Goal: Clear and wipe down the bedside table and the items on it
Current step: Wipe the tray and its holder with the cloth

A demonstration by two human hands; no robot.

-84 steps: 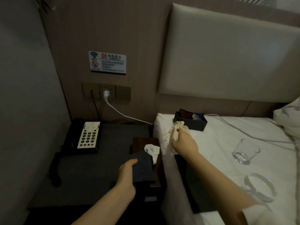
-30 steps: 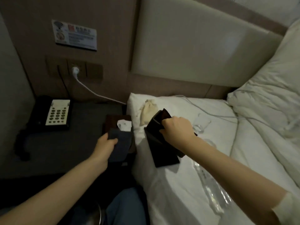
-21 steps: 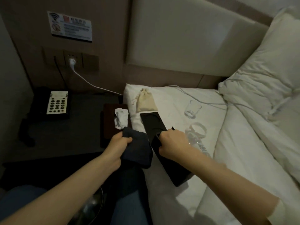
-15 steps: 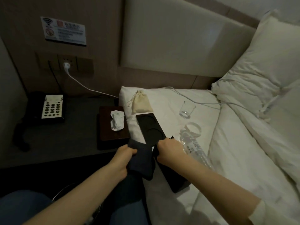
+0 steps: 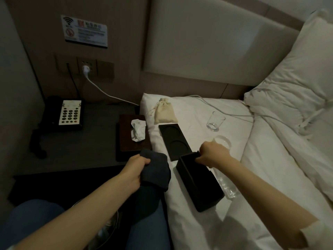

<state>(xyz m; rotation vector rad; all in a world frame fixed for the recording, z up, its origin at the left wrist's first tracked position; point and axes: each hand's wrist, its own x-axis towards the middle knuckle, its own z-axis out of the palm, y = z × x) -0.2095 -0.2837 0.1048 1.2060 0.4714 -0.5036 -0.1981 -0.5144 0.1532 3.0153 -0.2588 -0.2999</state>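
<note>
My left hand grips a bunched dark cloth at the bed's near edge. My right hand pinches the far rim of a black box that rests on the white sheet. Beyond the box lies a flat black coaster tray with two round recesses. A beige drawstring pouch lies further back. On the dark bedside table sit a telephone and a brown tissue box with a white tissue sticking out.
A glass stands on the bed, and a second glass and a plastic bottle lie behind my right hand. A white cable runs from the wall socket across the sheet. Pillows fill the right side.
My right hand put the pouch down on the bed, picked up the black box and set it on the sheet nearer to me. My left hand brought the cloth from the table towards it.
</note>
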